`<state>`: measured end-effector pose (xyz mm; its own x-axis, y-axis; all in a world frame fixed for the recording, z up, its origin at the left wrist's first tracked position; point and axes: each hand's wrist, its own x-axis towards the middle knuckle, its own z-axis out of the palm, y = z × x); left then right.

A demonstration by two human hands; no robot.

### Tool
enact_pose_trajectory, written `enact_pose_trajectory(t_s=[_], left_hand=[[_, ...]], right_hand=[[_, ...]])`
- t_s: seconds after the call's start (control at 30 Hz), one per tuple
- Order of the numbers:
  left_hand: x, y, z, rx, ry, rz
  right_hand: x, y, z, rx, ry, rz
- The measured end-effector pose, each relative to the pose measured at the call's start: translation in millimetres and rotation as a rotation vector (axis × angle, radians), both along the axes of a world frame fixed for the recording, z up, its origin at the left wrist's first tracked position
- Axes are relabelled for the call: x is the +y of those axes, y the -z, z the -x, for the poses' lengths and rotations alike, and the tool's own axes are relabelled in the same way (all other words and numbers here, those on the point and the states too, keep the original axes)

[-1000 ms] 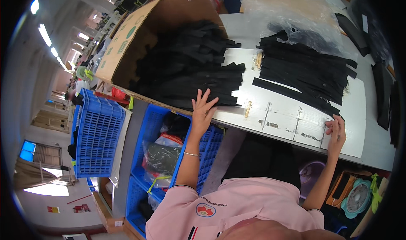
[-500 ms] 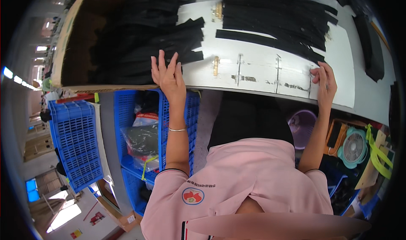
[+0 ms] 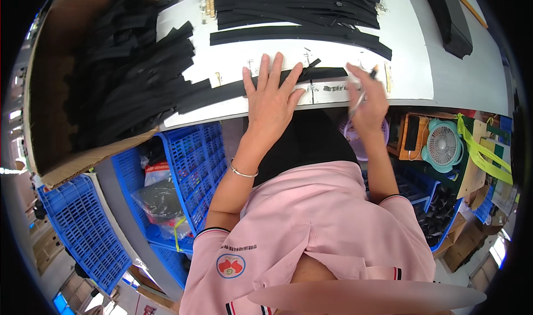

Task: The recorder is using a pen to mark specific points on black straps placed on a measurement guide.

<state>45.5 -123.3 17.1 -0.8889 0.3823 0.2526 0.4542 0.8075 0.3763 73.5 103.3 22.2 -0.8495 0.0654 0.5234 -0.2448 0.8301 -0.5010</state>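
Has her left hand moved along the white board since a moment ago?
Yes. The left hand has slid rightward from the cardboard box toward the white board middle, and lies flat on a black strip.

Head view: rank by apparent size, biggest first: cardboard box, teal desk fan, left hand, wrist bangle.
1. Cardboard box, largest by far.
2. Left hand, flat on a black strip.
3. Teal desk fan; close to the hand in apparent size, and fisheye distortion makes this order unsure.
4. Wrist bangle, smallest.

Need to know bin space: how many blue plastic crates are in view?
3: one blue crate under the table edge, one lower left on the floor, one below the first. More may be hidden.
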Motion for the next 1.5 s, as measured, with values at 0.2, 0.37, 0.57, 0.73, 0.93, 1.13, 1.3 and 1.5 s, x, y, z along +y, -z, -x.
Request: enact_pose_trajectory(t_s=[0.2, 0.37, 0.57, 0.73, 0.93, 1.13, 1.3, 1.5], left_hand=[[4, -6, 0, -0.057, 0.011, -0.030], [-9, -2, -20, -0.089, -0.035, -0.042], [-15, 0, -13, -0.021, -0.082, -0.189], [-20, -4, 18, 0.062, -0.079, -0.187], [-26, -28, 30, 0.028, 0.000, -0.261], [-19, -16, 39, 0.050, 0.003, -0.256], [-17, -6, 31, 0.068, -0.078, -0.253], [-19, 4, -5, 0.073, -0.052, -0.143]], right_hand=[[-6, 11, -13, -0.062, -0.144, -0.212], [39, 13, -18, -0.042, -0.053, -0.248], [58, 7, -12, -0.053, 0.002, -0.003], [65, 13, 4, -0.057, 0.058, 0.008], [61, -2, 8, -0.102, 0.069, 0.449], [56, 7, 15, 0.021, 0.238, 0.036], [48, 18, 1, 0.107, 0.163, -0.327], [68, 30, -19, 0.045, 0.175, -0.421]])
